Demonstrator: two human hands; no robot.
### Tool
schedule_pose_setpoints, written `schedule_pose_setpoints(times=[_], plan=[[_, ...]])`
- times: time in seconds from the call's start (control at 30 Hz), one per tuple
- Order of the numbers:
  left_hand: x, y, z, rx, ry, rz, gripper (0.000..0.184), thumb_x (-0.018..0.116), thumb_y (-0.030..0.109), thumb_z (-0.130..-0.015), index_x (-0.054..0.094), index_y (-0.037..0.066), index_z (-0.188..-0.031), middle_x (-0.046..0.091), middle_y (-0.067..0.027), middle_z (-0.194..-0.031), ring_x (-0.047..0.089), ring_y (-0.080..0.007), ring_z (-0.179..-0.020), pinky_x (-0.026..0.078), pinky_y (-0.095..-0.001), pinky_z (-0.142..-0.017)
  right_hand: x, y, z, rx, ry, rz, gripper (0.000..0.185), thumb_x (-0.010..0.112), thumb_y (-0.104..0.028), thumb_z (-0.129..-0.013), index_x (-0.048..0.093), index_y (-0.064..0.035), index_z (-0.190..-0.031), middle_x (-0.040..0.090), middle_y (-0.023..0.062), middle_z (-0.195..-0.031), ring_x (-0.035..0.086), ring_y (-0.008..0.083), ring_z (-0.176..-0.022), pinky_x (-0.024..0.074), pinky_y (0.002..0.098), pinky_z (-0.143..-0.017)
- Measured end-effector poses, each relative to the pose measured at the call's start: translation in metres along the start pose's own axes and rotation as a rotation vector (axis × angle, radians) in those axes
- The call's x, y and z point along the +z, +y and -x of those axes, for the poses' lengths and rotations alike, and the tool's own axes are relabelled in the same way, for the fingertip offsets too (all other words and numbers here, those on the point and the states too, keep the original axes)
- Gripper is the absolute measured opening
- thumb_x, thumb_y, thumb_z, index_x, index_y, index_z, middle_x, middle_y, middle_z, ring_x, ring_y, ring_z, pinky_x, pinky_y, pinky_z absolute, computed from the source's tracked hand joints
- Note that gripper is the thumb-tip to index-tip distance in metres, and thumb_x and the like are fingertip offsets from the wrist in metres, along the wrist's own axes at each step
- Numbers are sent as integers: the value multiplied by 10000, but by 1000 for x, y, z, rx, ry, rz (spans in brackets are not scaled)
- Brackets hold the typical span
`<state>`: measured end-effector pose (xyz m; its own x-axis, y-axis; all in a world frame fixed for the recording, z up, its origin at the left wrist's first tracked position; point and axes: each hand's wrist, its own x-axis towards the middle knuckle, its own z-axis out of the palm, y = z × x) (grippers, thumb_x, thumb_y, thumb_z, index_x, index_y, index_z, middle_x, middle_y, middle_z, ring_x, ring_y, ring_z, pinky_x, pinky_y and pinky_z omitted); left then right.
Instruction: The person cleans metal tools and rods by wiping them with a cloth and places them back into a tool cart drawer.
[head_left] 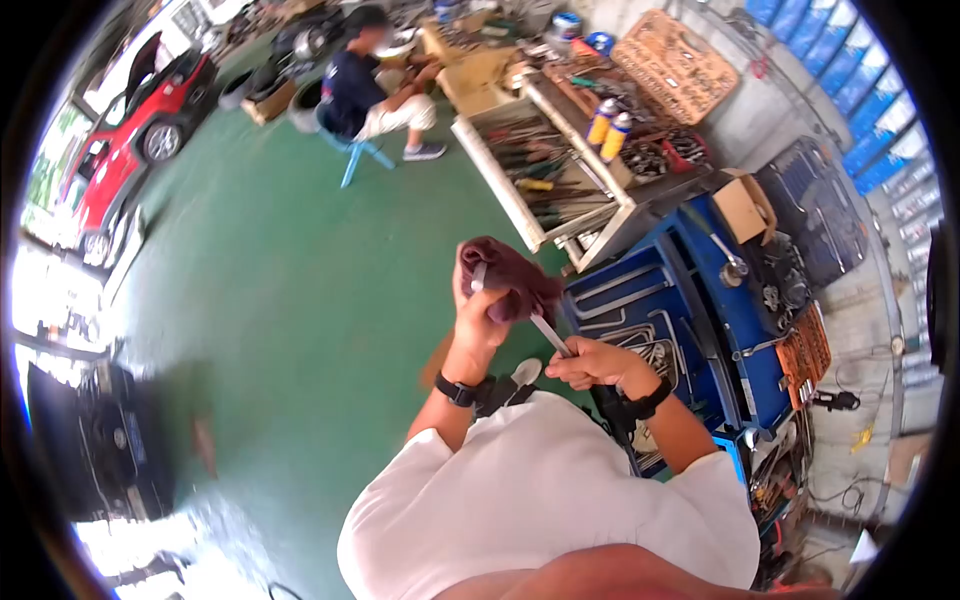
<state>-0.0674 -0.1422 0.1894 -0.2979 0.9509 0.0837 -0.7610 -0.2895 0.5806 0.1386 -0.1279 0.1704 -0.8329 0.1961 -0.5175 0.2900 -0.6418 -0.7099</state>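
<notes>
A dark maroon cloth [518, 278] is bunched in my left hand [476, 322], whose fingers are closed on it. Through the cloth passes a flat silver metal bar [546, 333], probably a hand tool; its exact kind is hidden by the cloth and my fingers. One end shows above my left thumb. The lower end is pinched in my right hand [594, 362], on the right. Both hands are in front of my chest, close to an open blue tool drawer [612, 277] that holds bent metal bars and wrenches.
A cream drawer [490, 175] full of screwdrivers and pliers juts out ahead. Yellow spray cans [609, 128] stand on the cluttered bench beside it. At the back a person [365, 85] sits on a blue stool [357, 150]. A red car [130, 140] is parked at left.
</notes>
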Motion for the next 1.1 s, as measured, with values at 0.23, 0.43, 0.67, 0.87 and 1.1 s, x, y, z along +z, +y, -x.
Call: schedule_pose_setpoints(times=[0.23,0.43,0.67,0.87,1.1], plan=[[-65,82,113,357,191,-654,467,685,54,-686,488,18,-1108,602,-120,-992,616,-221,-904,519,-379,-846,85,60,-27,257,-241,-162,427,556,-272,-988,316,-159,-653,236,-100,-524,182,26,-418,137,244,-386],[-68,120,195,515,215,-1050,424,664,-9,-703,500,-3,-1094,619,-119,-979,612,-181,-892,498,-322,-831,144,110,-14,89,-64,236,372,581,-327,-962,415,-120,-701,265,-89,-567,235,44,-466,185,253,-443],[-62,137,247,902,314,-1497,463,688,-35,-683,529,16,-1114,609,-127,-1015,598,-226,-913,475,-350,-864,187,135,6,-516,350,1000,264,578,-258,-932,537,0,-889,616,178,-639,607,370,-574,447,447,-525],[-28,98,254,1006,0,-1703,478,732,-41,-629,541,45,-1059,629,-168,-987,638,-309,-830,520,-369,-750,145,156,58,-448,441,1015,255,590,-266,-902,609,-14,-863,625,176,-653,602,398,-591,467,500,-552],[39,-56,265,239,-20,-1152,415,708,-28,-645,586,26,-1038,625,-106,-962,619,-211,-847,502,-324,-800,65,221,196,-229,960,1155,194,647,-263,-851,650,-69,-840,634,155,-644,640,362,-637,506,469,-595]])
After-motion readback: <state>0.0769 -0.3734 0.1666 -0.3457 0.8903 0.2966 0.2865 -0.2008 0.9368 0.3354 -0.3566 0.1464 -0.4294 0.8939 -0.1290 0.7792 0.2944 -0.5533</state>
